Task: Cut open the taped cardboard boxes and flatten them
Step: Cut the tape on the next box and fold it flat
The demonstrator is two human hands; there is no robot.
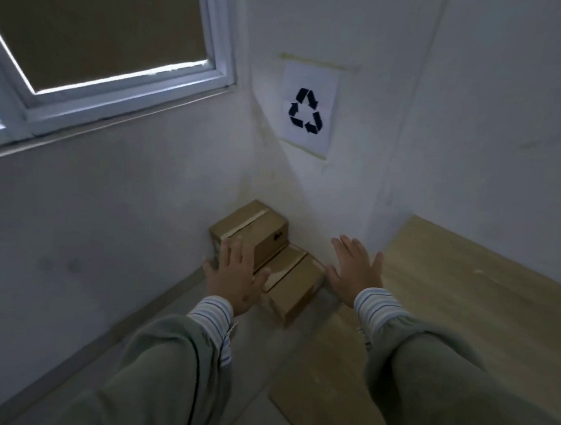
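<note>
A: Your two boxes sit on the floor, jammed into the corner. The taller box (251,233) is hard against both walls; the lower box (295,284) is just in front of it, touching it, with the right-hand wall close along its far edge.

B: Room to move?

A: Only on your side. Grey floor (173,307) runs toward you, and a wooden panel (465,308) lies flat along the right wall.

B: Which way do they point?

A: The taller box's tape seam runs up-right toward the corner. The lower one's long axis runs from the corner toward you, its near corner aimed between your arms.

B: Hands?

A: Your left hand (233,275) is spread, fingers straight, over the taller box's near edge; contact I can't tell. Your right hand (356,267) is spread flat, gripping nothing, just right of the lower box.

B: Above?

A: A recycling sign (308,109) taped on the wall, window (116,78) to the left.
</note>
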